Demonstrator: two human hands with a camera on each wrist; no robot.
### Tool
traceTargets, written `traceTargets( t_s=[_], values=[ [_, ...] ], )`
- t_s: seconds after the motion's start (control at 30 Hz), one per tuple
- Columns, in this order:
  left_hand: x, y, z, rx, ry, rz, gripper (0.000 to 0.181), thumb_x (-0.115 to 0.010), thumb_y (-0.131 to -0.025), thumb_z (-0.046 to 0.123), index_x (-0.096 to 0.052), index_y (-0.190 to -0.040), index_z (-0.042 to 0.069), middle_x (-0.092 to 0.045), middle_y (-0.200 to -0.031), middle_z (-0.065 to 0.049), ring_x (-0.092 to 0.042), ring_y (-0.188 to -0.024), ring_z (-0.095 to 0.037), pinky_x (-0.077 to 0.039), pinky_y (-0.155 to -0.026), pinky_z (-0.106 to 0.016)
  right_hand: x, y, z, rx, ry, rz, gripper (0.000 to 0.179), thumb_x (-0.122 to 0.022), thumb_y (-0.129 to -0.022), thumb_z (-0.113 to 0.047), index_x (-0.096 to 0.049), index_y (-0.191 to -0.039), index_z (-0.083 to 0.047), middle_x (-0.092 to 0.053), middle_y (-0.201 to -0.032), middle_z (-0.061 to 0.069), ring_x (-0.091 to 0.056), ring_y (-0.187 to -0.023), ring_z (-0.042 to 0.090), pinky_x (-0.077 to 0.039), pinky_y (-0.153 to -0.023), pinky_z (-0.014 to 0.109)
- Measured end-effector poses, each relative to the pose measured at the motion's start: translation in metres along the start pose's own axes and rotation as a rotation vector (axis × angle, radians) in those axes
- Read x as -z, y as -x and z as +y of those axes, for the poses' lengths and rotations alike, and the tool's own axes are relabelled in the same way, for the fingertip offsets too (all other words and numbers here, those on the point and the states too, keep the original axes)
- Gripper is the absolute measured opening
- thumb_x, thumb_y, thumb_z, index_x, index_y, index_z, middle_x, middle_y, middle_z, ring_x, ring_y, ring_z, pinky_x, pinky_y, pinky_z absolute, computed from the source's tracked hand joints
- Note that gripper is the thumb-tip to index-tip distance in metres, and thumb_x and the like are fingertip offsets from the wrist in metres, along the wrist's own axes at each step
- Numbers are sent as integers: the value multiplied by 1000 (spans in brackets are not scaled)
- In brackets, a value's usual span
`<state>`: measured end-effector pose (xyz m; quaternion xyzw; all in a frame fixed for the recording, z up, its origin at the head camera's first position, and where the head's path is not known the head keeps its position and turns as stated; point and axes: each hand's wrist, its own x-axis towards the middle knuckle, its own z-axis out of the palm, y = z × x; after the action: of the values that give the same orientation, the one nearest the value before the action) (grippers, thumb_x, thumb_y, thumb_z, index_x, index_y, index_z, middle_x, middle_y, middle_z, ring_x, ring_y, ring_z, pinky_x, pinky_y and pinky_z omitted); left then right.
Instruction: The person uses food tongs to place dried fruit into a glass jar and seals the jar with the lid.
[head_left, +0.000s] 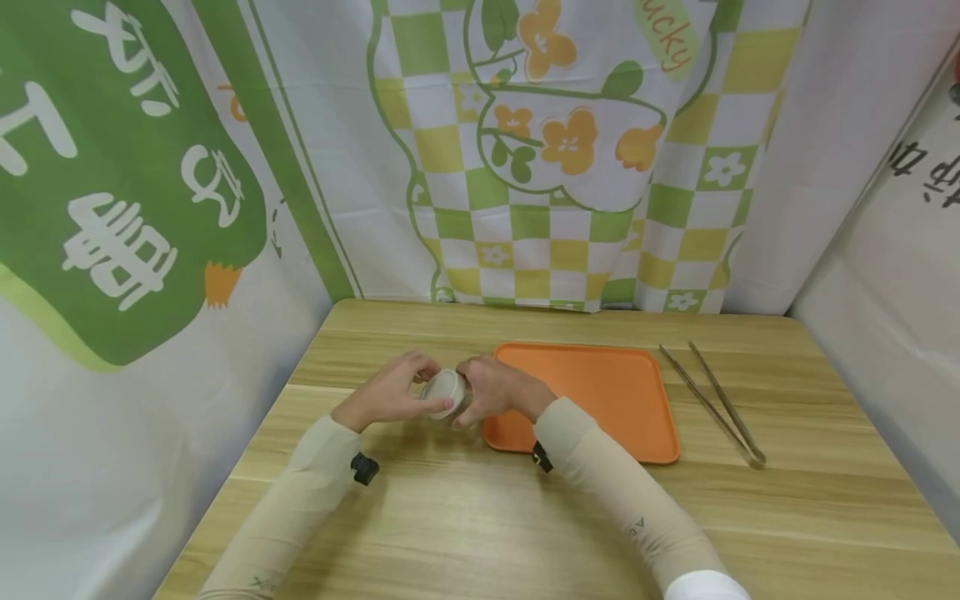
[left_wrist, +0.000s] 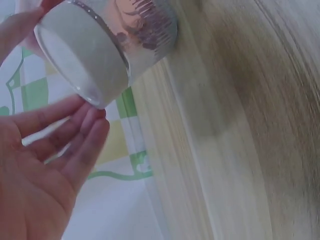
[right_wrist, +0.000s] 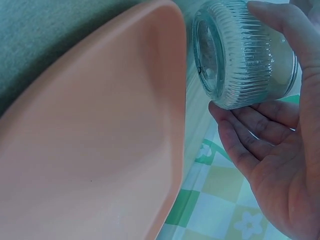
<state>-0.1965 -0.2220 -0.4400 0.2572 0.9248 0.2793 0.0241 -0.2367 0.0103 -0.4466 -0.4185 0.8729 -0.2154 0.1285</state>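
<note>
A small glass jar (right_wrist: pixel 245 60) with ribbed sides is held between both hands, close over the wooden table, left of the orange tray. Its pale lid (head_left: pixel 442 390) faces up and toward the left hand. My left hand (head_left: pixel 390 392) grips the lid, thumb on one side and fingertips at the opposite rim in the left wrist view. Around the glass body, my right hand (head_left: pixel 495 387) holds with the thumb on one side and the fingers on the other. Part of the glass is hidden by the right hand in the head view.
An orange tray (head_left: pixel 600 392) lies on the wooden table (head_left: pixel 465 525), partly under the right forearm. To its right lie metal tongs (head_left: pixel 756 457), their tips spread toward the back. Printed curtains (head_left: pixel 540 275) hang behind the table's back edge and along both sides.
</note>
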Motion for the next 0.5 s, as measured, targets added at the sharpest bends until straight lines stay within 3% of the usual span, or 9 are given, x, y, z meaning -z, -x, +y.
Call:
traceTargets(
  t_s=[0.23, 0.37, 0.5],
  values=[
    [6, 4, -1, -128, -1, -49, 67, -85, -86, 29, -60, -143, 6, -62, -142, -12, -61, -132, -39, -53, -108, -57, 0, 0, 0, -12, 4, -4, 53, -91, -80, -43, -66, -115, -12, -70, -102, -4, -63, -84, 7, -54, -72, 21],
    [6, 5, 2, -79, 18, -34, 69, -83, -89, 35, -57, -145, 3, -61, -145, -16, -59, -133, -39, -52, -110, -55, -1, 0, 0, -13, -1, -5, 50, -91, -80, -42, -66, -112, -12, -69, -99, -5, -62, -82, 7, -53, -71, 21],
    [3, 6, 2, 2, 12, -2, 61, -82, -90, 46, -64, -133, 6, -68, -129, -11, -64, -120, -32, -56, -102, -52, -2, -2, 0, -9, 4, -8, 47, -91, -81, -41, -66, -108, -13, -68, -96, -6, -59, -79, 7, -51, -68, 21]
  ],
)
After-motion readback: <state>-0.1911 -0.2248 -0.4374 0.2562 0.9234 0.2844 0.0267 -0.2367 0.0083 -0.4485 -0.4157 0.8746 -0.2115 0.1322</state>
